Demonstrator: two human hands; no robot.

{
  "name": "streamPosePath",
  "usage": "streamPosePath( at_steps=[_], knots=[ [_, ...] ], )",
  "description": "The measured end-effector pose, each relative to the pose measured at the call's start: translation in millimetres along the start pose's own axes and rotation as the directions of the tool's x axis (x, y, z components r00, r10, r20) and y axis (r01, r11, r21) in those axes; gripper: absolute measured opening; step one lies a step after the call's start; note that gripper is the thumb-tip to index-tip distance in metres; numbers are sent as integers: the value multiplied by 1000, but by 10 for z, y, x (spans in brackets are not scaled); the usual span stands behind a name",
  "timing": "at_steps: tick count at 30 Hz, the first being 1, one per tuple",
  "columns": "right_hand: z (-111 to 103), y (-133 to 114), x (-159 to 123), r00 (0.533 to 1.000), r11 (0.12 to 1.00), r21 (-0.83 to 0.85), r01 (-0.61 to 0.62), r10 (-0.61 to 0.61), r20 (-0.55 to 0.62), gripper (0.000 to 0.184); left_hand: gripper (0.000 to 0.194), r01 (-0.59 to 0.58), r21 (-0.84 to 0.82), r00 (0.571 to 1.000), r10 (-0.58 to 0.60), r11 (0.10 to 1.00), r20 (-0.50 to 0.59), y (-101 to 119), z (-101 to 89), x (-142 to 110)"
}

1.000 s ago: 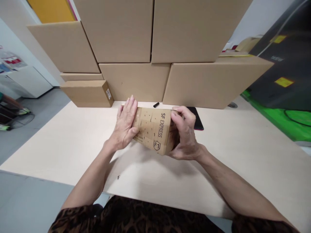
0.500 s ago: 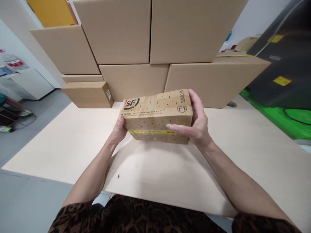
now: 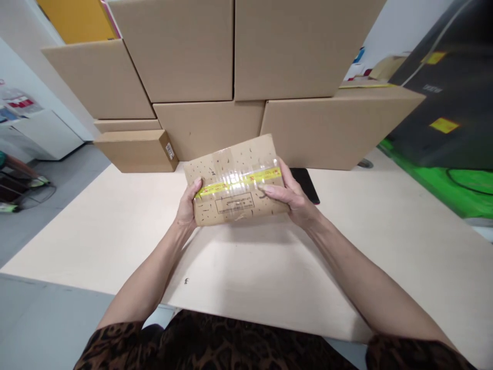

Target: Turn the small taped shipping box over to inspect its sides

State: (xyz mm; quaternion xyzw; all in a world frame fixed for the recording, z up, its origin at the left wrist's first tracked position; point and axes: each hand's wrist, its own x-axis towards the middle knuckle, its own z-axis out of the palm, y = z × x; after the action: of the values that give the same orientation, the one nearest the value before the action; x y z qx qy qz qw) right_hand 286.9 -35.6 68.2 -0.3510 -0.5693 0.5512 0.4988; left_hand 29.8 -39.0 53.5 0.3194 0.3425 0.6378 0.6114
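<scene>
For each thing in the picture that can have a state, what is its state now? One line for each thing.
small cardboard box: held above the table, sealed with yellow and clear tape, taped face toward the camera
left hand: grips the box's left end
right hand: grips the box's right end
large cardboard boxes: stacked, closed
dark flat device: lying flat on the table

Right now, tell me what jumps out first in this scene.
A small taped cardboard parcel with a yellow tape strip is held above the pale table, the left hand and right hand at its ends. Behind it a wall of large cardboard boxes fills the back, and a black phone lies beside the right hand.
</scene>
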Motion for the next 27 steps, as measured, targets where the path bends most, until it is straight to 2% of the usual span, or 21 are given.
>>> streamPosePath(
  at_steps=[4,8,11,15,18,21,24,26,27],
  knots=[
    [65,55,-15,999,1000,-12,-29,29,-22,95,41,2,-51,999,-3,999,-33,23,-23,29],
    [109,144,22,996,997,82,-9,16,-86,76,47,-35,-49,999,35,998,-4,9,17,-8],
    [89,145,46,994,994,109,-15,26,-102,71,52,-86,-25,996,86,996,26,6,39,-26],
    [63,111,63,986,979,177,-97,119,-119,70,66,-192,54,978,187,980,91,3,17,-30],
    [63,108,97,974,969,233,-87,132,-183,62,81,-254,162,961,228,954,159,-44,-49,-30],
    [47,104,146,955,957,268,-112,178,-237,58,93,-337,292,927,261,895,271,-125,-143,-23],
    [13,83,176,904,921,323,-216,314,-291,61,110,-412,360,887,278,837,368,-184,-210,-5],
    [-2,70,174,879,905,331,-268,370,-301,62,113,-409,372,889,273,833,367,-186,-218,10],
    [-3,66,166,881,907,317,-278,372,-293,62,113,-397,366,898,274,842,345,-174,-210,16]
  ],
)
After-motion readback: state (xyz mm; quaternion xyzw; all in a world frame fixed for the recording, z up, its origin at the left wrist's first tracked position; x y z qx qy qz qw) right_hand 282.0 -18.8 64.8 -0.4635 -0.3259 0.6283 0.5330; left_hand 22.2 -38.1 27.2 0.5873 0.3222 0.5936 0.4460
